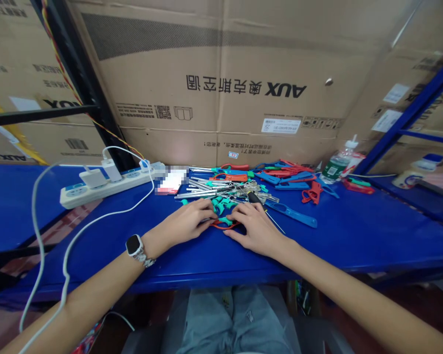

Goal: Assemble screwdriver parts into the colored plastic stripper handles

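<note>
My left hand (195, 217) and my right hand (257, 227) meet at the middle of the blue table, fingers bent and closed. Between them is an orange-red plastic piece (221, 226), with a small green plastic part (226, 221) against it. Each hand's fingertips are on one end of the piece; the fingers partly cover it. Just beyond the fingertips lie several loose green plastic parts (221, 202). A screwdriver with a black handle (253, 197) rests behind my right hand, its thin shaft pointing toward me.
Behind my hands lie a heap of metal rods (206, 187), red and blue plastic pieces (286, 173) and one blue strip (293, 214). A white power strip (107, 186) with cables stands left, a bottle (337, 162) right. Cardboard (221, 59) walls the back.
</note>
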`<state>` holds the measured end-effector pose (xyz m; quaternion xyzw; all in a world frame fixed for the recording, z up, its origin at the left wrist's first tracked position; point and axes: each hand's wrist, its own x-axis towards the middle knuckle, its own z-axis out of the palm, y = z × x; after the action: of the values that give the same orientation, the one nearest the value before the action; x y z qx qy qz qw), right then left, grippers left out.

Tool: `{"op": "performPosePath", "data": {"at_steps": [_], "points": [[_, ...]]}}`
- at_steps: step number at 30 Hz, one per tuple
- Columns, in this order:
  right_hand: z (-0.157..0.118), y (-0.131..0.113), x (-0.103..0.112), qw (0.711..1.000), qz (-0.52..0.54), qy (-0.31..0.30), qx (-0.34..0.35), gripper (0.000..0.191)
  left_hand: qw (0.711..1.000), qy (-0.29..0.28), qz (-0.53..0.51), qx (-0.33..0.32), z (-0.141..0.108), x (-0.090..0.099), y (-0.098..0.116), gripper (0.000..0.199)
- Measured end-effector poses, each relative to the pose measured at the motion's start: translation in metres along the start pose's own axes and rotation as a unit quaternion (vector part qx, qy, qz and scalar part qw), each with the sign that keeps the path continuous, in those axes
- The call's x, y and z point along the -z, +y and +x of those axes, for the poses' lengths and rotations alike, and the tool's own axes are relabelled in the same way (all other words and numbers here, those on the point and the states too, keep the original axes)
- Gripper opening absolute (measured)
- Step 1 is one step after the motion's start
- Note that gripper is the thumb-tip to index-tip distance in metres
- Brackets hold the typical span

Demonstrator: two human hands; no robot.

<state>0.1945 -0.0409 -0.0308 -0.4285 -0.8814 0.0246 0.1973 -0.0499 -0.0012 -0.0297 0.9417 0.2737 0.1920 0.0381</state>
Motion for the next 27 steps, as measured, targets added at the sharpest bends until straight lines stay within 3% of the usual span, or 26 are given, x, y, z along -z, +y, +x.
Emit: {"op": "performPosePath", "data": {"at_steps": [6, 10, 14, 19, 27], "points": [[0.0, 0.0, -0.004, 1.0, 0.019, 0.021, -0.002, 0.02, 0.998, 0.009, -0.04, 0.052, 0.001, -0.008, 0.006, 0.033], [0.004, -0.003, -0.006, 0.995, 0.073, 0.029, -0.061, 0.019, 0.992, 0.023, -0.089, 0.082, 0.004, -0.014, 0.004, 0.022], [0.008, -0.002, -0.007, 0.994, 0.083, 0.036, -0.067, 0.02, 0.987, 0.032, -0.112, 0.106, 0.005, -0.017, 0.001, 0.014], [0.011, 0.003, -0.011, 0.992, 0.108, 0.027, -0.056, 0.009, 0.996, 0.063, -0.047, 0.048, 0.002, -0.017, -0.003, 0.014], [0.012, 0.007, -0.017, 0.987, 0.141, 0.039, -0.061, 0.009, 0.996, 0.079, 0.041, -0.018, -0.001, -0.015, -0.007, 0.023]]}}
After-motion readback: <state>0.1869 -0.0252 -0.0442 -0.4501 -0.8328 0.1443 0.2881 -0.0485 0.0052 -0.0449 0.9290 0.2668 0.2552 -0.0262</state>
